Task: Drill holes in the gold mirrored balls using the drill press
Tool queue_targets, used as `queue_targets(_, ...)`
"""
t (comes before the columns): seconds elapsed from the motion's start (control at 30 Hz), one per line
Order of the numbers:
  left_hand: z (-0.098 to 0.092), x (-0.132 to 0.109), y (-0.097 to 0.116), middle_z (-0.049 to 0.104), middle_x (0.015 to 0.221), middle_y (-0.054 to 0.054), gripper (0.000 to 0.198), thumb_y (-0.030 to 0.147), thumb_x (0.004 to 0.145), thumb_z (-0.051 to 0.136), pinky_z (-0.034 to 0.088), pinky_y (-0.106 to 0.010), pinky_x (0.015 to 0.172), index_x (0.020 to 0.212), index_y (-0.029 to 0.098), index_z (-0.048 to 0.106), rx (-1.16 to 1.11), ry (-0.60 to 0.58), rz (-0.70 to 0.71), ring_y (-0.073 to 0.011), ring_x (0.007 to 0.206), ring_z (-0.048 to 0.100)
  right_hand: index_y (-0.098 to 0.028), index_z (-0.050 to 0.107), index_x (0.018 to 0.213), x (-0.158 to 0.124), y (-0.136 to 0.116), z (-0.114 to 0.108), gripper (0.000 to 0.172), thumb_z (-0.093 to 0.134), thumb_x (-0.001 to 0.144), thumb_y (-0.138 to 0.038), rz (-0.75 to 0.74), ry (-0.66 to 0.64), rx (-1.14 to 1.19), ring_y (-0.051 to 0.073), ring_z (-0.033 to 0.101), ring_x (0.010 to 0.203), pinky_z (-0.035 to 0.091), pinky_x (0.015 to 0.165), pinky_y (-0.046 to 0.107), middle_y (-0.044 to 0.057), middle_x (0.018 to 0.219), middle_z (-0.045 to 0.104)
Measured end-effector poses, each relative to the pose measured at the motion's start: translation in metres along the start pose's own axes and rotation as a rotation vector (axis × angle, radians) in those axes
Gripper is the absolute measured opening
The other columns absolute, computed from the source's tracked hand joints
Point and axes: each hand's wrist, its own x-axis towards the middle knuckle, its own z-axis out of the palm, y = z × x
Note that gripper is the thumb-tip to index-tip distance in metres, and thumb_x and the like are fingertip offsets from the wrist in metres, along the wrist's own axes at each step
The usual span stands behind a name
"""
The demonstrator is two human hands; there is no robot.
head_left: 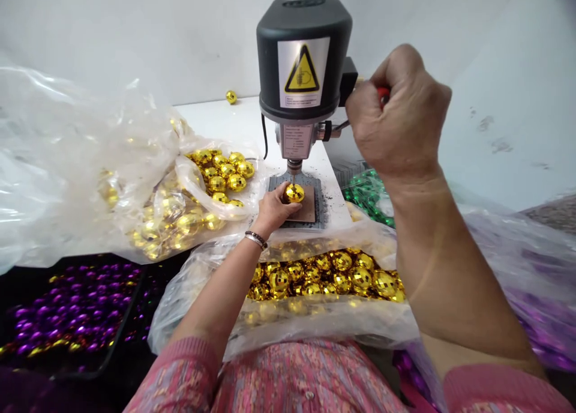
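Left hand [270, 212]: fingers curled around the ball, thumb and fingertips pinching its sides; the wrist wears a bracelet [255, 239].
Ball [294, 192]: gold and faceted, sitting on the brown pad [309, 212] on the drill's base [318, 191], near the table's front edge, directly under the bit.
Bit [293, 177]: its tip is at the top of the ball; whether it has entered cannot be told.
Right hand [398, 116]: closed in a fist on the lever [383, 92], whose red knob shows between the fingers, at the drill's right side.
Drill [303, 59]: a small black bench press with a yellow warning label, upright on the white table [234, 125].
Stray ball [231, 96]: gold, alone at the table's back edge by the wall.
Left bag [90, 161]: clear plastic, lying over the table's left edge, gold balls inside.
Near bag [288, 323]: open, against the front edge, full of gold balls.
Green balls [366, 194]: just off the right edge.
Purple balls [76, 311]: in a dark tray, lower left.
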Motion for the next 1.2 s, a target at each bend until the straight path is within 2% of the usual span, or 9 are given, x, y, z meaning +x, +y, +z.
queue_targets(0.1,0.0,-0.001,0.001,0.077,0.101,-0.001,0.078,0.023,0.062,0.087,0.053,-0.03,0.087,0.138,0.024,0.067,-0.002,0.003,0.01,-0.0215,0.096,0.069,-0.021,0.034,0.079,-0.02,0.005,0.005,0.02,0.048,0.091,-0.028,0.075,0.02,-0.091,0.012,0.045,0.071,0.039,0.086,0.031,-0.002,0.068,0.033)
queue_targets(0.17,0.0,-0.001,0.001,0.077,0.101,-0.001,0.078,0.024,0.063,0.087,0.053,-0.03,0.086,0.138,0.024,0.067,0.0,-0.003,0.017,-0.0213,0.095,0.069,-0.021,0.041,0.083,-0.033,0.012,0.01,0.016,0.044,0.094,-0.031,0.003,0.05,-0.045,0.014,0.051,0.076,0.042,0.087,0.032,0.0,0.069,0.037)
queue_targets(0.27,-0.001,-0.001,0.001,0.077,0.097,-0.001,0.079,0.024,0.063,0.086,0.053,-0.03,0.085,0.139,0.024,0.065,0.012,-0.011,0.014,-0.0207,0.092,0.068,-0.02,0.051,0.088,-0.051,0.026,0.019,0.02,0.042,0.096,-0.036,-0.098,0.096,-0.018,0.015,0.052,0.078,0.045,0.087,0.034,0.002,0.074,0.046)
queue_targets(0.4,-0.001,-0.001,0.002,0.077,0.099,-0.002,0.081,0.025,0.063,0.087,0.052,-0.03,0.087,0.14,0.023,0.065,0.043,-0.01,0.022,-0.0215,0.094,0.068,-0.019,0.059,0.102,-0.066,0.039,0.028,0.028,0.038,0.098,-0.038,-0.117,0.093,-0.029,0.017,0.056,0.082,0.047,0.091,0.039,0.006,0.086,0.056)
queue_targets(0.57,-0.002,-0.001,0.002,0.077,0.111,-0.002,0.079,0.029,0.066,0.086,0.051,-0.031,0.091,0.141,0.025,0.064,0.097,-0.017,0.054,-0.0225,0.101,0.068,-0.02,0.061,0.104,-0.073,0.053,0.043,0.03,0.037,0.099,-0.037,-0.271,0.245,-0.106,0.016,0.057,0.081,0.047,0.084,0.034,0.005,0.087,0.061)
queue_targets(0.73,-0.002,-0.003,0.004,0.077,0.103,-0.001,0.078,0.03,0.068,0.085,0.051,-0.031,0.09,0.142,0.026,0.063,0.158,-0.018,0.032,-0.0216,0.097,0.068,-0.02,0.058,0.108,-0.075,0.063,0.056,0.023,0.038,0.099,-0.026,-0.464,0.454,-0.188,0.016,0.056,0.078,0.042,0.075,0.031,0.005,0.086,0.063)
queue_targets(0.93,-0.003,-0.006,0.005,0.077,0.098,-0.001,0.076,0.029,0.067,0.086,0.051,-0.031,0.087,0.14,0.026,0.065,0.155,-0.015,0.04,-0.0214,0.093,0.067,-0.019,0.057,0.107,-0.087,0.065,0.063,0.02,0.041,0.096,-0.019,-0.518,0.478,-0.174,0.015,0.055,0.075,0.041,0.074,0.031,0.005,0.087,0.067)
queue_targets(1.07,-0.004,-0.007,0.006,0.076,0.095,-0.001,0.071,0.028,0.064,0.088,0.051,-0.032,0.089,0.133,0.026,0.069,0.14,0.006,0.033,-0.0224,0.095,0.067,-0.019,0.06,0.105,-0.083,0.061,0.058,0.021,0.042,0.098,-0.026,-0.443,0.465,-0.109,0.014,0.054,0.072,0.042,0.071,0.03,0.004,0.086,0.065)
queue_targets(1.2,-0.004,-0.009,0.012,0.077,0.099,-0.003,0.06,0.026,0.066,0.087,0.052,-0.031,0.087,0.124,0.02,0.071,0.04,0.022,0.025,-0.0214,0.094,0.068,-0.016,0.064,0.108,-0.036,0.037,0.04,0.027,0.041,0.1,-0.029,-0.224,0.372,0.03,0.012,0.058,0.078,0.046,0.079,0.03,0.005,0.096,0.066)
